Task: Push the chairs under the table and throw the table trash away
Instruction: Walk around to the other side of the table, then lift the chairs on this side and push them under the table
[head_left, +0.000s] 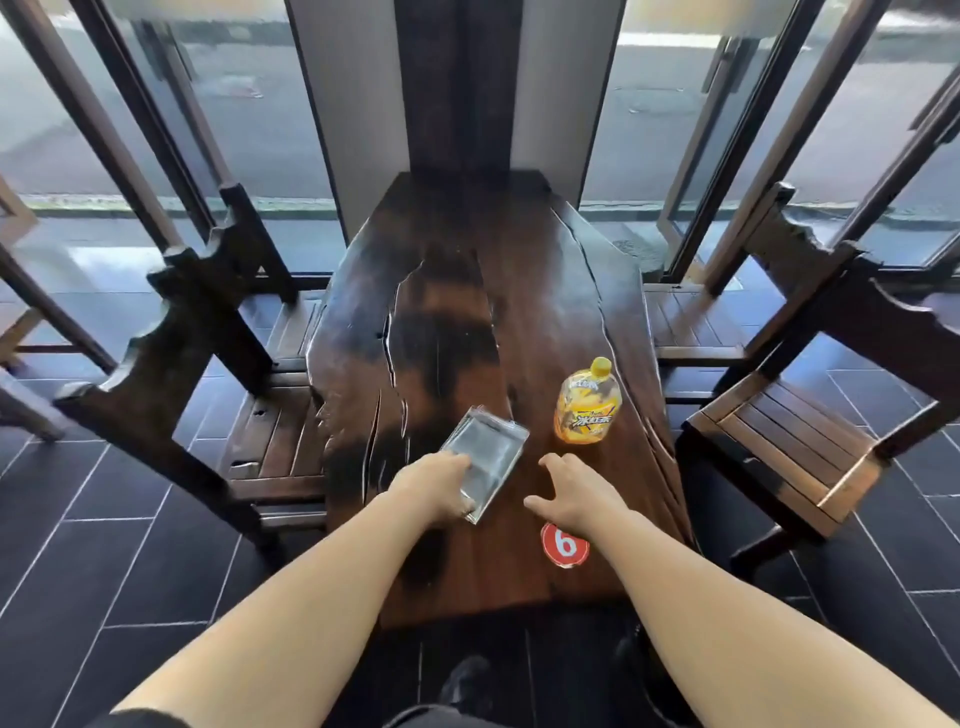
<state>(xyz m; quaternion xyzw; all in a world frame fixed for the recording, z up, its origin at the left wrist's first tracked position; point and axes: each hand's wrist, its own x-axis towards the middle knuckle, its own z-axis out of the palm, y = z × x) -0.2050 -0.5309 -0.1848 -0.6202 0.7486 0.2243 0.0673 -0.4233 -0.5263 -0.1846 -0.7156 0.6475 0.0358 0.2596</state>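
The clear plastic tray (485, 449) lies on the near part of the table (467, 312), a little left of the middle, and my left hand (434, 486) holds it by its near left edge, fingers curled over the rim. I judge it thin and very light, the sort of shell that bends and crackles, so a pinch at the rim is enough, though a hard squeeze would buckle it. Its glossy surface could slip from a loose grip

Just to the right, well clear of the tray, the yellow bottle (587, 408) stands upright near the table's right edge, cap on. I cannot tell how full it is, so I expect anything from nearly weightless to fairly heavy. The label looks smooth and the body fat and rounded, so I would take it around the middle or by the neck under the cap. My right hand (571, 493) hovers open above the wood, fingers spread and holding nothing, pointed toward the bottle but not touching it

Under my right wrist a red round sticker (565, 545) with a 6 sits on the tabletop. Of the 4 chairs, the near right chair (789, 452) stands pulled out with its whole seat showing, and the near left chair (171, 364) has part of its seat out too. The 2 far chairs sit closer in. They look like solid dark wood, heavy to shove across the tiled floor
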